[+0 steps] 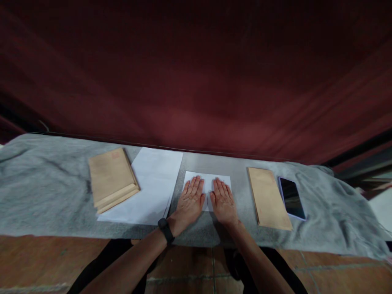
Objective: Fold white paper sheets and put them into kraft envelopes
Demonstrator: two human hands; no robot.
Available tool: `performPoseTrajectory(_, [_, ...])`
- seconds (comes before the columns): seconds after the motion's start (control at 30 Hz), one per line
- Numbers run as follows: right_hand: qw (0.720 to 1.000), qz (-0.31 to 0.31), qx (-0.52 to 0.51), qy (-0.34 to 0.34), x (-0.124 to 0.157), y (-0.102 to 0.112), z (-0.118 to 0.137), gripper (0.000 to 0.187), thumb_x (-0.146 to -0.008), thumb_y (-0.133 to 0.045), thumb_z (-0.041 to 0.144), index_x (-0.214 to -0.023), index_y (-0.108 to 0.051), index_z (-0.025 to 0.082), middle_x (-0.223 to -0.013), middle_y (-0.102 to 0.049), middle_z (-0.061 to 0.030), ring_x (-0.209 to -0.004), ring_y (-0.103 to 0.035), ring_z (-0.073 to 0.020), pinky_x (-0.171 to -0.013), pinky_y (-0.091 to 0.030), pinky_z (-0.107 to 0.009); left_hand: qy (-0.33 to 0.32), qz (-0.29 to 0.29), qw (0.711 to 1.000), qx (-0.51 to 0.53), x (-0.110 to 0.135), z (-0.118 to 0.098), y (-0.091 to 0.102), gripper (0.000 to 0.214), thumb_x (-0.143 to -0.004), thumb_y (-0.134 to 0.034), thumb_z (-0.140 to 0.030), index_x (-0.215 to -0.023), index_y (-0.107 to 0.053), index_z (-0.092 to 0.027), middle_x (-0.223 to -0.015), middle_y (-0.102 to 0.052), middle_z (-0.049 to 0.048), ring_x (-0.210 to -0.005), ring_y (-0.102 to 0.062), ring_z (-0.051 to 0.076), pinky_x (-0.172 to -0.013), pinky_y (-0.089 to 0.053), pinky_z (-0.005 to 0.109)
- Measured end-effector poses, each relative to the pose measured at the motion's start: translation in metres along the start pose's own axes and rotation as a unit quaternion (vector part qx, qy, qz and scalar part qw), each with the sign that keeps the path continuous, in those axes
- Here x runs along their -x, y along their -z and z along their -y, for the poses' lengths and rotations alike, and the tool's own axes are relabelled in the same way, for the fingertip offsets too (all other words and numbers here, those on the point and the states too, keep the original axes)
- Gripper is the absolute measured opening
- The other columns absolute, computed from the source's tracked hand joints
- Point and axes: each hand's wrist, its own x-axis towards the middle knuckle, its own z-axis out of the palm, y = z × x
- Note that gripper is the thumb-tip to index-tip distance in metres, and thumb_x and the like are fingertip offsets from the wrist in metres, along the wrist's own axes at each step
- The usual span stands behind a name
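Both my hands lie flat, palms down, side by side on a small folded white sheet of paper [208,180] in the middle of a grey cloth-covered table [45,192]. My left hand [190,201], with a black watch at the wrist, has its fingers stretched out on the sheet's left half. My right hand [224,201] presses the right half, fingers likewise extended. Neither hand grips anything.
A stack of brown envelopes [112,183] rests on larger white sheets [153,188] to the left. To the right lie a single brown envelope [268,197] and a dark phone [291,197]. A dark red curtain [196,81] hangs behind the table. Tiled floor shows below.
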Motion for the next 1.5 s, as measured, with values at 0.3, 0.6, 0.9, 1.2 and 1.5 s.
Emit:
performPoseTrajectory(0.3, [1.000,-0.011,0.013,-0.015,0.003,0.000,-0.011,0.054,-0.105,-0.031,0.030,-0.155,-0.036,0.011,-0.158,-0.041,-0.0138,-0.147,-0.037,-0.0254,-0.120,-0.028,-0.044,0.006,-0.024,1.000,0.001,0.003,0.006,0.003,0.056,-0.101,-0.034,-0.029,-0.153,-0.036,-0.007,-0.160,-0.036,0.0165,-0.151,-0.027,0.027,-0.124,-0.025,0.048])
performPoseTrajectory(0.6, [1.000,-0.013,0.015,-0.018,0.007,0.003,-0.019,0.053,-0.105,-0.030,0.030,-0.152,-0.040,0.007,-0.158,-0.042,-0.0152,-0.146,-0.038,-0.0259,-0.120,-0.029,-0.044,0.012,-0.017,1.000,0.004,0.004,0.008,0.004,0.057,-0.101,-0.033,-0.029,-0.152,-0.037,-0.004,-0.160,-0.034,0.0191,-0.151,-0.026,0.028,-0.124,-0.025,0.048])
performPoseTrajectory(0.9, [0.999,-0.015,0.027,-0.025,0.012,0.007,-0.028,0.053,-0.104,-0.032,0.026,-0.153,-0.038,0.008,-0.158,-0.041,-0.0142,-0.145,-0.039,-0.0268,-0.120,-0.029,-0.044,0.019,-0.012,1.000,-0.008,0.003,0.007,0.006,0.058,-0.100,-0.034,-0.031,-0.152,-0.037,-0.005,-0.160,-0.034,0.0183,-0.151,-0.027,0.028,-0.124,-0.023,0.047])
performPoseTrajectory(1.2, [0.999,-0.014,0.030,-0.033,0.012,0.009,-0.032,0.052,-0.103,-0.034,0.027,-0.151,-0.041,0.008,-0.156,-0.044,-0.0147,-0.144,-0.040,-0.0285,-0.119,-0.030,-0.045,0.021,-0.006,0.999,-0.050,0.002,0.006,0.010,0.055,-0.101,-0.033,-0.028,-0.150,-0.040,-0.005,-0.158,-0.037,0.0195,-0.149,-0.031,0.029,-0.122,-0.029,0.048])
performPoseTrajectory(1.5, [1.000,0.004,-0.023,-0.014,0.001,0.010,-0.009,0.052,-0.104,-0.034,0.027,-0.152,-0.041,0.009,-0.157,-0.043,-0.0141,-0.149,-0.034,-0.0250,-0.121,-0.029,-0.045,-0.020,-0.014,1.000,-0.001,-0.009,-0.012,0.006,0.055,-0.102,-0.032,-0.028,-0.152,-0.035,-0.007,-0.160,-0.037,0.0156,-0.151,-0.028,0.026,-0.123,-0.029,0.047])
